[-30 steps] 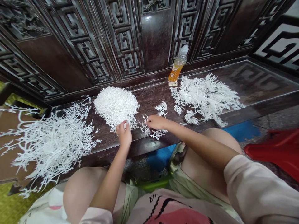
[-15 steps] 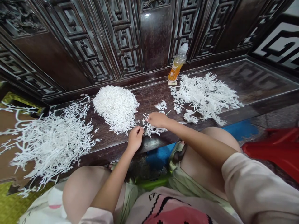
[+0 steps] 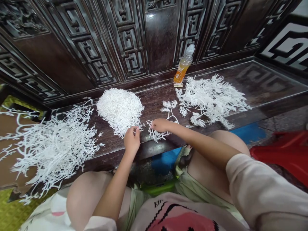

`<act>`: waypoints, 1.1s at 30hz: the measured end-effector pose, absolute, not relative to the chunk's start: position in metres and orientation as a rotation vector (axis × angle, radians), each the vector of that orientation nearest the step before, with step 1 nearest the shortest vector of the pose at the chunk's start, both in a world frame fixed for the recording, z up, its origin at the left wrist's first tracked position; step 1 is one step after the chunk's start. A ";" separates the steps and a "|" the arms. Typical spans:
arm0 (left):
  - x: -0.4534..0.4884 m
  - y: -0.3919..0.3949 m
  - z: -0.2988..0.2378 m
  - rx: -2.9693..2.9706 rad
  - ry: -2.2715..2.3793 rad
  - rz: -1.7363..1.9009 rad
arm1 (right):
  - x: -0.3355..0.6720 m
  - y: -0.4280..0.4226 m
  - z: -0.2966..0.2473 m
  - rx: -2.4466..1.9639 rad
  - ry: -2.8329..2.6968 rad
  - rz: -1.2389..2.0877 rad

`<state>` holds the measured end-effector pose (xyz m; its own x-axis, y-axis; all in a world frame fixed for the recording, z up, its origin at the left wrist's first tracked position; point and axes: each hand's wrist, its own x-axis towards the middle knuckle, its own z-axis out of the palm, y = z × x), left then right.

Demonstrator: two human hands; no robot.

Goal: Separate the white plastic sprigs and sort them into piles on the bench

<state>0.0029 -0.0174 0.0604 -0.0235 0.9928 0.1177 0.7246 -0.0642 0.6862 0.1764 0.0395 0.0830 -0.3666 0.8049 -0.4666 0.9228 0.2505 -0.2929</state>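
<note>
Sprig, white, branching (image 3: 157, 134), tip pointing toward carved panel (image 3: 161, 38), right hand (image 3: 161, 125) on it

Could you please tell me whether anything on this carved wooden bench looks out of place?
The left heap of white branching sprigs spills past the bench's end onto brown cardboard, so it sprawls beyond the surface, unlike the compact mound beside it.

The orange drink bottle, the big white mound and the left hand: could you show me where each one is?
Orange drink bottle (image 3: 180, 72), head view, on its orange lower half.
White mound (image 3: 119, 109), head view, at its middle.
Left hand (image 3: 131, 140), head view, on the back of the hand.
</note>
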 end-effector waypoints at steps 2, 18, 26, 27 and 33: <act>-0.001 -0.006 0.053 1.800 1.907 0.874 | 0.167 0.033 0.086 1.501 2.377 -0.876; 0.018 -0.022 0.060 2.092 1.613 0.582 | 0.168 0.031 0.096 1.494 2.453 -1.024; 0.024 -0.031 0.070 2.034 1.578 0.723 | 0.177 0.041 0.096 1.883 2.314 -0.623; 0.022 -0.033 0.072 2.009 1.585 0.767 | 0.184 0.047 0.096 1.969 2.256 -0.596; -0.004 -0.017 0.066 1.750 1.768 0.899 | 0.203 0.064 0.085 1.911 2.271 -0.928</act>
